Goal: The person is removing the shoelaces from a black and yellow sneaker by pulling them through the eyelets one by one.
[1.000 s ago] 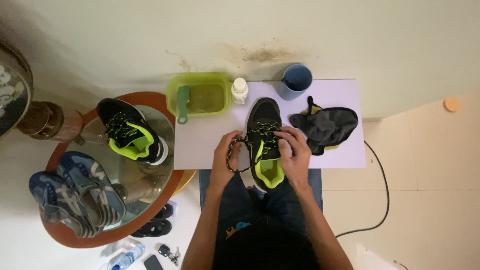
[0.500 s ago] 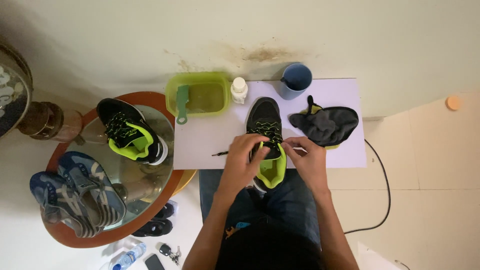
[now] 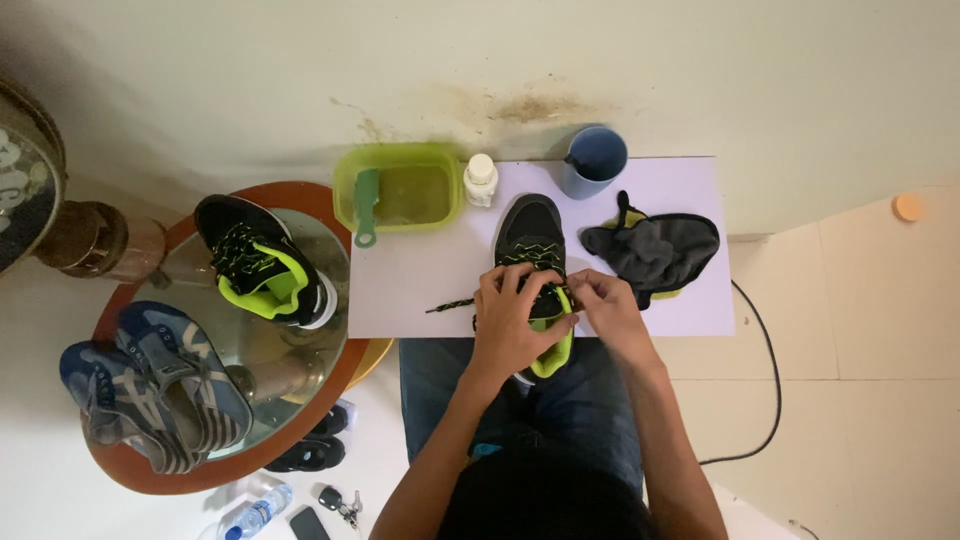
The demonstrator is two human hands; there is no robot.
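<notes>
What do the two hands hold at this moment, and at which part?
Both the left hand and the right hand grip the lace of the black shoe, at the eyelets near the tongue.

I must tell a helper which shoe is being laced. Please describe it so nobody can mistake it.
Find the white board by the wall. At its near edge lies a black shoe with lime lining, under the left hand and right hand. The other black-lime shoe sits on the round glass table, untouched.
</notes>
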